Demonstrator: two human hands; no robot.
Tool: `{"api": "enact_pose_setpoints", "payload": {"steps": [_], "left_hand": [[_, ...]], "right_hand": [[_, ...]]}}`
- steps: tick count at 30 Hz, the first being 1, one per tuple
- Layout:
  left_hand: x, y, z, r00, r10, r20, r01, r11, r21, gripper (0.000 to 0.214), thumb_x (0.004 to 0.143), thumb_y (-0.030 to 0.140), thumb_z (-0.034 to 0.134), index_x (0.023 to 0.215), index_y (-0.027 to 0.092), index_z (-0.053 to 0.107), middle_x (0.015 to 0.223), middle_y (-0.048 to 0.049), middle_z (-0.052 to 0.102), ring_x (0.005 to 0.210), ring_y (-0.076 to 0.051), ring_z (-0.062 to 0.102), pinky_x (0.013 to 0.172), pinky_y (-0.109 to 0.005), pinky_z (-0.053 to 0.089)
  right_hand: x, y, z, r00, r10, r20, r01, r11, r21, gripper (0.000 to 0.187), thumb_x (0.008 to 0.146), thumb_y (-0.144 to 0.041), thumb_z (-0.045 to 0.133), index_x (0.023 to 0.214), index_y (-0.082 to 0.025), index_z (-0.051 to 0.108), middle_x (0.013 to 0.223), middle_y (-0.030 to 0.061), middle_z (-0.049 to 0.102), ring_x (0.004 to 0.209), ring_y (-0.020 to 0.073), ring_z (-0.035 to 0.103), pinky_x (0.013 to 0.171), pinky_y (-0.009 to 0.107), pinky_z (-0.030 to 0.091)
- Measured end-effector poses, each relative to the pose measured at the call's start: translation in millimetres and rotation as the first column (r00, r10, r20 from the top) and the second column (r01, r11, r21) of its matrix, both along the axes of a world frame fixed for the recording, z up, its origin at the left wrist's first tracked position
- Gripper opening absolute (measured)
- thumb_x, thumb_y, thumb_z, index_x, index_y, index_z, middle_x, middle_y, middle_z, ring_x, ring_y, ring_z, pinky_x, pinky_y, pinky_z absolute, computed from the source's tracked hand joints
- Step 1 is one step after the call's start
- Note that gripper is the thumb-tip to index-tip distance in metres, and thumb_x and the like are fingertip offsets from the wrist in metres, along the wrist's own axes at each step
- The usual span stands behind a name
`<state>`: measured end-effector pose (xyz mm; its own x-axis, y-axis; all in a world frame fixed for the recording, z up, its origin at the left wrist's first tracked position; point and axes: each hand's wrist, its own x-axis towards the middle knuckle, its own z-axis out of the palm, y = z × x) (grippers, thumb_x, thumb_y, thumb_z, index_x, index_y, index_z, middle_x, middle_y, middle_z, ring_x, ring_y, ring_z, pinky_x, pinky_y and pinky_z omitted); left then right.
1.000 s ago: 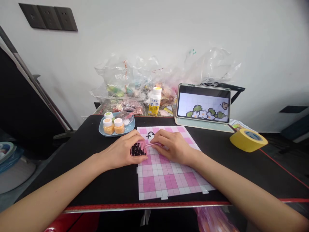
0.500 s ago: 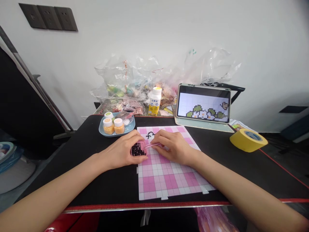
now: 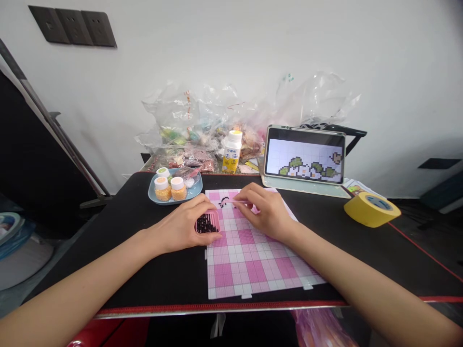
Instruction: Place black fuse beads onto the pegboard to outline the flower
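Black beads (image 3: pixel 206 224) lie in a pink tray (image 3: pixel 216 218) (left hand (image 3: pixel 183 223) holding).

Tape roll (image 3: pixel 361 213), yellow, rests at the right of the black-covered worktop (image 3: pixel 119 274). Bottle (image 3: pixel 231 153), white and yellow, stands upright before clear plastic bags (image 3: pixel 175 113). Socket panel (image 3: pixel 74 28), dark, three-part, is fixed to the wall (image 3: pixel 217 38), upper left. Bin (image 3: pixel 25 262), blue-lined, at far left.
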<state>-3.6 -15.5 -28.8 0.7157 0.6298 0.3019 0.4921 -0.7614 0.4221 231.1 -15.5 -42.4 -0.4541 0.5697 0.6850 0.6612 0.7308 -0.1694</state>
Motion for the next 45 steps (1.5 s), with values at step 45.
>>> {"api": "enact_pose_setpoints", "payload": {"steps": [45], "left_hand": [[0.7,1.8,-0.4,0.994,0.015,-0.104,-0.015,1.000,-0.004,0.042,0.081,0.045,0.062,0.111,0.017,0.052,0.105,-0.0070,0.052,0.097,-0.021,0.053,0.085,-0.037,0.047]], "right_hand": [[-0.5,-2.1,-0.9,0.993,0.114,0.030,-0.114,0.994,0.000,0.016,0.090,-0.027,0.051,0.090,-0.016,0.064,0.085,0.0045,0.063,0.064,0.0094,0.055,0.055,0.022,0.041]]}}
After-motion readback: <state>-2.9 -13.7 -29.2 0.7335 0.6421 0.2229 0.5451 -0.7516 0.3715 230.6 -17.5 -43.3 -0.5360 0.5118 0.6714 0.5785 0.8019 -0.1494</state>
